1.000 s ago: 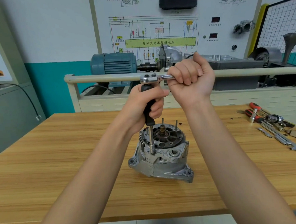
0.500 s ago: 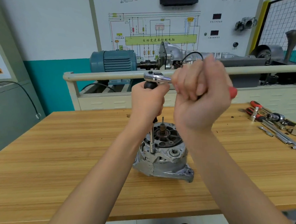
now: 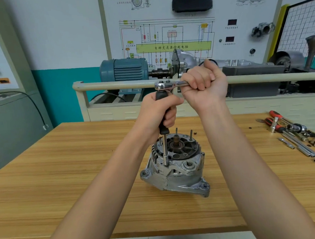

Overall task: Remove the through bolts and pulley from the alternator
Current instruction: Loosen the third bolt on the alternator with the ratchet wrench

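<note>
Wooden bench [image 3: 64, 180], wiring-diagram board [image 3: 166, 35] and blue motor [image 3: 126, 69] on the wall side; loose tools [image 3: 297, 134] at far right edge. Alternator [image 3: 176, 166] mid-bench, open end up. Left hand [image 3: 158, 113] wrapped round the black handle of an upright extension driver [image 3: 163, 130] — tip seated on the housing rim. Right hand [image 3: 204, 85] clenched on the ratchet [image 3: 166, 85] handle, lying horizontal atop the driver.
</note>
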Action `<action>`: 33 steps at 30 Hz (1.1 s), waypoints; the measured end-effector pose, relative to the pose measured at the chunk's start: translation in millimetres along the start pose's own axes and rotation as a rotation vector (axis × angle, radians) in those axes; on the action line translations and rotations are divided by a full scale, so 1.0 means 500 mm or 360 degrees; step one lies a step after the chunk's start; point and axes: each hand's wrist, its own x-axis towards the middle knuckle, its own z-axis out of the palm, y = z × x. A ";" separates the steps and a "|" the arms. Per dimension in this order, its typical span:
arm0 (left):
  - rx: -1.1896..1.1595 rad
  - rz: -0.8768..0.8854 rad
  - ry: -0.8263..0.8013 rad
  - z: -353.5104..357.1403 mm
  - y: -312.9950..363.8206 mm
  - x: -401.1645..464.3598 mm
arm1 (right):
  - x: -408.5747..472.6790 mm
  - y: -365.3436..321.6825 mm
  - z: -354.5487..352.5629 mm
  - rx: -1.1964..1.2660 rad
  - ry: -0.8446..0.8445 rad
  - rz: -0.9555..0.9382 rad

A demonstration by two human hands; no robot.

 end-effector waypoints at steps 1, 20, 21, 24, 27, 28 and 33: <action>-0.0006 -0.0035 -0.0035 0.001 -0.001 0.002 | 0.002 -0.001 -0.003 0.0039 0.0017 0.0004; 0.0038 -0.0008 0.0199 0.013 -0.004 0.001 | -0.087 0.059 0.034 -0.0813 -0.0473 -0.0772; 0.0053 -0.0006 0.0198 0.014 -0.004 0.002 | -0.080 0.045 0.036 -0.0722 -0.0360 -0.0659; 0.0099 0.0003 0.0215 0.015 -0.007 0.004 | -0.065 0.025 0.036 -0.0515 -0.0109 -0.0514; 0.0075 0.0009 0.0176 0.008 -0.006 0.003 | -0.073 0.036 0.036 -0.0595 -0.0171 -0.0564; 0.0061 0.0007 0.0150 0.005 -0.005 0.002 | -0.079 0.044 0.035 -0.0657 -0.0242 -0.0607; 0.0075 -0.0011 0.0226 0.005 0.004 -0.002 | -0.115 0.121 0.033 -0.1247 -0.0571 -0.1238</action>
